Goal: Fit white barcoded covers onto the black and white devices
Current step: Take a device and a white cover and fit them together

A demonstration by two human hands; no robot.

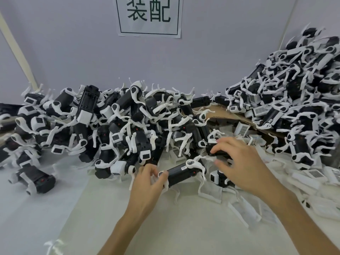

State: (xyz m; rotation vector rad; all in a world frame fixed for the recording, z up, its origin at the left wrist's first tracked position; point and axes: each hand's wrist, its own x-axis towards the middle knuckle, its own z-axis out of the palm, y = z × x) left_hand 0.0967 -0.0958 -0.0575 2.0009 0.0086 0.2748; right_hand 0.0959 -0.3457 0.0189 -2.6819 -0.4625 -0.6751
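Your left hand pinches one device by its end; your right hand is over the pile, grip too blurry to tell; covers lie loose on the right; lots left.

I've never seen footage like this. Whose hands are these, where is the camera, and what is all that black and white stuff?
There is no machine here. A person is working with bare hands, and this one picture comes from a camera worn on their head, looking forward and down.

The left hand pinches the near end of a black device with white legs, which lies on the pale table. The right hand curls its fingers over a second device just behind it.

One heap of such devices lies beyond the hands, and a taller heap rises at the right. Flat white covers printed with barcodes lie scattered at the right, near a piece of cardboard. A paper sign hangs on the wall.
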